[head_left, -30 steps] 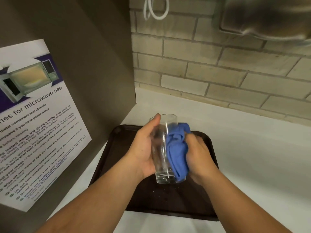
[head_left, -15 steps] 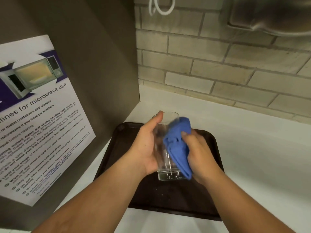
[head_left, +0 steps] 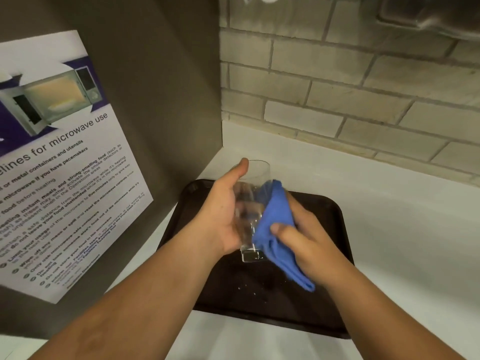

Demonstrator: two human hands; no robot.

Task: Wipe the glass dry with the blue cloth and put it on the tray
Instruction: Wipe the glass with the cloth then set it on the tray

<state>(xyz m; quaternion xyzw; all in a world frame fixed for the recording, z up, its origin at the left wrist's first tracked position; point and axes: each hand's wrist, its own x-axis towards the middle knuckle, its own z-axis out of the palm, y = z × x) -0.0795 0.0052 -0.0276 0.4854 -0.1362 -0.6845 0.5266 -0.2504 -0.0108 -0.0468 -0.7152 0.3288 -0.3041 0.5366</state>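
Now I see my left hand (head_left: 220, 216) wrapped around the left side of the glass (head_left: 250, 203), with the thumb up near the rim. It holds the glass tight, in the air above the tray (head_left: 335, 216), a little tilted, not touching it. My right hand (head_left: 309, 240) is closed on the blue cloth (head_left: 278, 229) and presses it against the right side of the glass; the thumb lies on top of the cloth. One end of the cloth hangs down below the hand, over the tray. The tray is dark and sits on a white counter (head_left: 402, 229), near the corner, with small drops or crumbs on its surface. At the left a microwave poster (head_left: 65, 165) is fixed on a grey panel, and behind the counter is a brick wall (head_left: 350, 87).
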